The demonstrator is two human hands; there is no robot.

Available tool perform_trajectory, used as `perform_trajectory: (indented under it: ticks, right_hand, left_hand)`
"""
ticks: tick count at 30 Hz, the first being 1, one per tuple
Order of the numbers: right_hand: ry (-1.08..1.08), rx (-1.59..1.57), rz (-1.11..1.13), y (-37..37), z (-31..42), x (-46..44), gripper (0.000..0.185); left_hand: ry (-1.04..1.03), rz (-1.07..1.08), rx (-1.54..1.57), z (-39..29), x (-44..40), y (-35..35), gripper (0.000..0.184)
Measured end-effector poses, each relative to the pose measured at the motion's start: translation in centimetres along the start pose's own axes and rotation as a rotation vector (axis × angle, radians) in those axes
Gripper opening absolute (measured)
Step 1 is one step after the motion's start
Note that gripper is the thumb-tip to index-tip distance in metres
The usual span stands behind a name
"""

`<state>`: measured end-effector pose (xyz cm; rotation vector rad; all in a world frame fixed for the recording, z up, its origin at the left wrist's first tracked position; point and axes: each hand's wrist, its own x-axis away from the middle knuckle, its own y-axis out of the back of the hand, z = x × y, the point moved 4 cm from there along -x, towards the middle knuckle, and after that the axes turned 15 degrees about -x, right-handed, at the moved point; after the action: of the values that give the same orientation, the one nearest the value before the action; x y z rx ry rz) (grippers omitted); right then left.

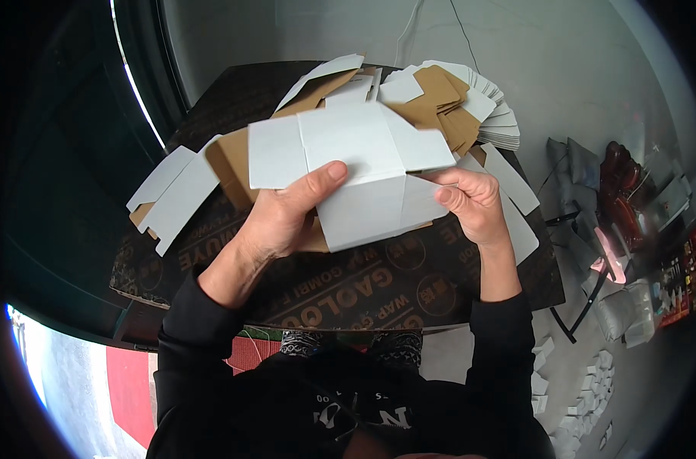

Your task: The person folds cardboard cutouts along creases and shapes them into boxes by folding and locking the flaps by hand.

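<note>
A partly folded white cardboard box [352, 145], brown on its inner side, is held up over the dark table. My left hand [290, 210] grips its left part, thumb pressed on the white face and the other fingers hidden behind. At the box's right end, my right hand [474, 200] pinches a side flap between thumb and fingers. Creases divide the white face into panels, and one upper flap sticks out above the right fingers. Close to the left hand lies a flat white cardboard piece [181, 187] with cut edges.
A fanned stack of white cardboard blanks [501, 126] lies at the table's back right, with brown pieces [451, 107] on top. The printed dark table [348, 287] has its front edge near my body. Grey cushions [573, 168] and small white boxes [589, 398] are on the right.
</note>
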<state>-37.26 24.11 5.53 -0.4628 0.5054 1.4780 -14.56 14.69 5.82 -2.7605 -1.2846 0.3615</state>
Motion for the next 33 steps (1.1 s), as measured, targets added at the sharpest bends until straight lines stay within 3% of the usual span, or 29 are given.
perform_trajectory:
  ticks: [5,9,14,20,30,33]
  right_hand:
    - [0.026,0.149,-0.099,-1.9,1.0,-0.4,0.014]
    - [0.351,0.743,-0.227,-3.9,0.9,0.0,0.021]
    - [0.338,0.891,-0.303,-6.1,1.2,0.3,0.024]
    - [0.246,0.728,-0.309,-5.3,-0.3,0.7,0.024]
    - [0.288,0.639,-0.348,-4.4,-0.9,0.4,0.019]
    - [0.201,0.627,-0.431,-3.7,-0.8,0.5,0.016]
  left_hand:
    - [-0.069,-0.014,-0.301,1.4,-0.1,0.0,0.051]
    - [-0.297,-0.043,-0.433,1.3,-0.1,-1.0,0.033]
    - [-0.400,-0.028,-0.568,1.9,0.3,-2.0,0.024]
    - [-0.232,0.044,-0.614,2.3,0.2,-1.4,0.020]
    - [-0.431,0.064,-0.679,1.5,0.0,-0.9,0.013]
    - [-0.453,0.073,-0.730,1.3,-0.2,-0.6,0.012]
